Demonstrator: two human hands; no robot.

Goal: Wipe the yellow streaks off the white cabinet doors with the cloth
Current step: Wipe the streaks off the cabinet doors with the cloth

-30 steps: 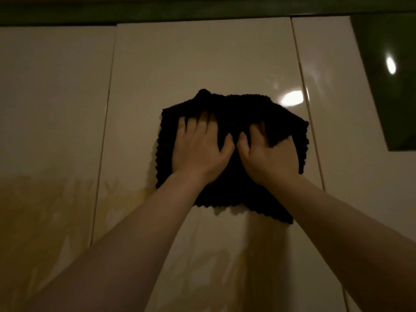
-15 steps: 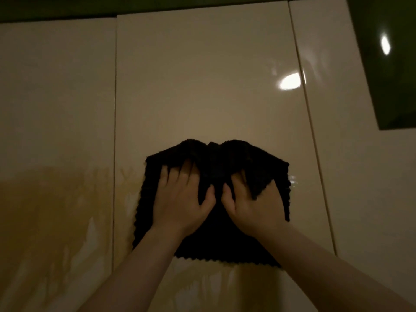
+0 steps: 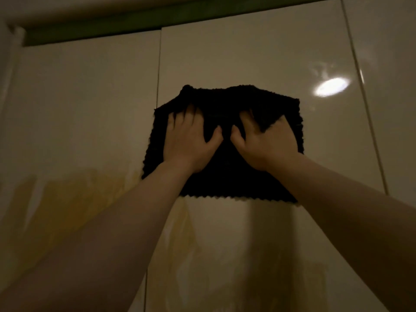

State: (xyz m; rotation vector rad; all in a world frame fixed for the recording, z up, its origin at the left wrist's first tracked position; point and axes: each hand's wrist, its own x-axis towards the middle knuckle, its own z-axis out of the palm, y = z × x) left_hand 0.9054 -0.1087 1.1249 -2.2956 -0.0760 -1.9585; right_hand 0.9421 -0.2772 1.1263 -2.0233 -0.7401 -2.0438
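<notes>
A dark cloth (image 3: 225, 176) is spread flat against the middle white cabinet door (image 3: 247, 52). My left hand (image 3: 189, 143) presses on its left half and my right hand (image 3: 265, 143) on its right half, fingertips tucked under a fold at the cloth's top. Yellow streaks (image 3: 74, 199) cover the lower part of the left door (image 3: 78, 97). More yellow streaks (image 3: 186, 221) run down the middle door below the cloth.
A third glossy door (image 3: 387, 86) stands on the right. A dark green strip (image 3: 112, 23) runs along the tops of the doors, with the ceiling above it. A lamp's bright reflection (image 3: 331, 86) shines on the middle door.
Both hands slid the cloth down the middle door, then back up. The view has tilted upward, so the green strip and ceiling show again.
</notes>
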